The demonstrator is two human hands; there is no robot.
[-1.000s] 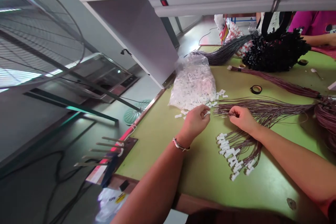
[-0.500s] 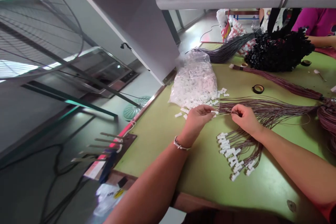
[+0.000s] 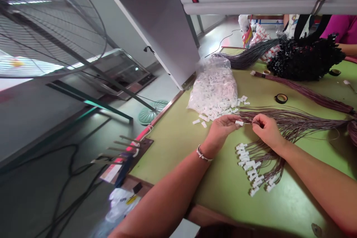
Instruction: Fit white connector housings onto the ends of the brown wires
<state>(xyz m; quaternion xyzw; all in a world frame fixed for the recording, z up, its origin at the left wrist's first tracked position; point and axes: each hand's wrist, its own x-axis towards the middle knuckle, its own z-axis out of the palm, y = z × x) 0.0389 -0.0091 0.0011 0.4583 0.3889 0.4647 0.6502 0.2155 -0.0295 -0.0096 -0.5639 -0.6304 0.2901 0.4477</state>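
Note:
Between the fingertips of my left hand point(image 3: 223, 128) is a small white connector point(image 3: 239, 122). My right hand point(image 3: 264, 128) pinches a thin brown wire just to the right of it. Behind both hands a loose bundle of brown wires point(image 3: 304, 116) runs off to the right. Nearer me on the green table point(image 3: 167, 156) lie several wires ending in white connectors point(image 3: 252, 173). A clear plastic bag point(image 3: 213, 85) full of white connectors is beyond my left hand, with loose ones spilled at its mouth.
A black tape roll point(image 3: 281, 98) lies behind the wires. Farther back are a tied wire bundle point(image 3: 304, 89), grey wires point(image 3: 248, 55) and a black heap point(image 3: 306, 57). Metal prongs point(image 3: 122, 148) stand at the left table edge. A person in pink point(image 3: 340, 29) is at the far right.
The whole view has shifted, so the table and hands appear farther right and slightly lower. Both hands keep their grips, and more of the white connector shows at my left fingertips.

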